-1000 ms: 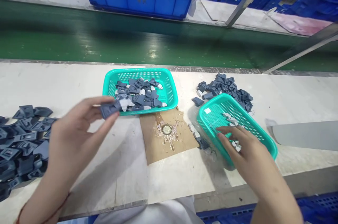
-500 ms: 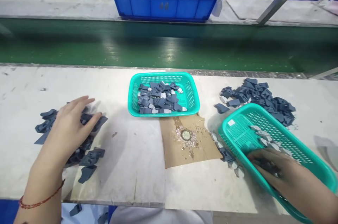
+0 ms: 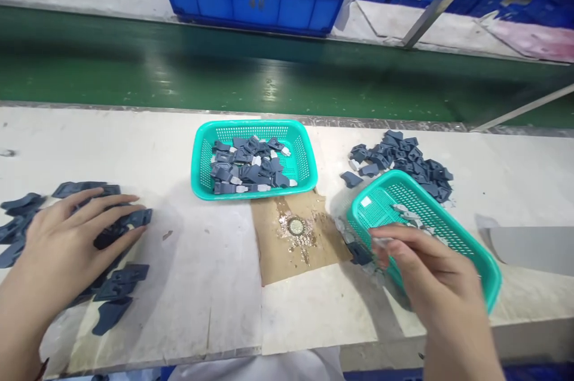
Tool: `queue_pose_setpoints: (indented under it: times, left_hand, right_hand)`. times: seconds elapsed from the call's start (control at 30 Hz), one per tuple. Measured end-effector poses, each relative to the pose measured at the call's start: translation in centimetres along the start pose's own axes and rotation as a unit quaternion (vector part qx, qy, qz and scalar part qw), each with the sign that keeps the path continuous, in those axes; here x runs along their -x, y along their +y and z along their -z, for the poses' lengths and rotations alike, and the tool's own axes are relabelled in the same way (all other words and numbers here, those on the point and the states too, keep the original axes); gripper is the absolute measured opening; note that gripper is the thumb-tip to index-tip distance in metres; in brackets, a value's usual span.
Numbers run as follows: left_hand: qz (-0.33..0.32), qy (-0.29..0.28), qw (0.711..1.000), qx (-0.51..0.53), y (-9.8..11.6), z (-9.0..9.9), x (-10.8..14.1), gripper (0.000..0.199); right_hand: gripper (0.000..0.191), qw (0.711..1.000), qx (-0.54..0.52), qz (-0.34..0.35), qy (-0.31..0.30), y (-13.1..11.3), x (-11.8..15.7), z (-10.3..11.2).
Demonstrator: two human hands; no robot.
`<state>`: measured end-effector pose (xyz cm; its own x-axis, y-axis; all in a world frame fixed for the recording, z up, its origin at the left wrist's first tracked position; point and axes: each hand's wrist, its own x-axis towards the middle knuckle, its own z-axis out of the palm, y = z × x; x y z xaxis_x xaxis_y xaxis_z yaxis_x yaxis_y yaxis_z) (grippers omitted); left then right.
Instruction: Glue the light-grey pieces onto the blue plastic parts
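At the left, my left hand (image 3: 76,237) is over a pile of dark grey plastic parts (image 3: 112,282), its thumb and fingertips closing around one dark part (image 3: 142,217). My right hand (image 3: 430,273) is above the near side of the right green basket (image 3: 487,261), pinching a small light grey plastic piece (image 3: 382,241) between thumb and forefinger. More light grey pieces (image 3: 410,215) lie inside that basket. A dark grey part (image 3: 359,253) and some pale pieces lie beside its left edge, partly behind my fingers.
A second green basket (image 3: 197,174) in the middle holds several dark parts with light grey ends. In front of it lies brown cardboard (image 3: 273,261) with a round, glittery-edged spot (image 3: 296,226). More dark parts (image 3: 403,157) are heaped behind the right basket. A blue crate (image 3: 255,4) stands across the green strip.
My right hand has lifted from inside the right basket to its near left rim, now with a light grey piece. My left hand has closed around a dark part. The view has shifted.
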<state>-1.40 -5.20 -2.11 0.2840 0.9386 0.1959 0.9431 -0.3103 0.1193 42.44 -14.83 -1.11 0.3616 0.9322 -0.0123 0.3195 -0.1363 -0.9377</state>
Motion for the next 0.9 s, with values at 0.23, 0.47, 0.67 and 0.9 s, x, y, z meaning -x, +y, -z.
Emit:
queue_pose_setpoints:
  times: [0.23,0.47,0.67,0.9]
  left_hand:
    - [0.194,0.074,0.973,0.1,5.3,0.6,1.6,0.028]
    - [0.298,-0.084,0.754,0.579,11.3,-0.8,2.7,0.033]
    - [0.256,-0.224,0.61,0.716,14.3,-2.7,2.5,0.027]
    - [0.261,-0.222,0.551,0.761,16.7,-3.2,2.5,0.035]
  right_hand:
    - [0.023,0.972,-0.21,-0.09,-0.046,0.1,-0.1,-4.5]
    - [0.037,0.999,-0.01,0.0,-0.041,0.9,-0.6,-6.5]
    - [0.019,0.967,0.155,0.141,-0.142,0.6,-1.4,-7.4]
    - [0.018,0.917,0.252,0.263,-0.164,1.8,-1.5,-8.1]
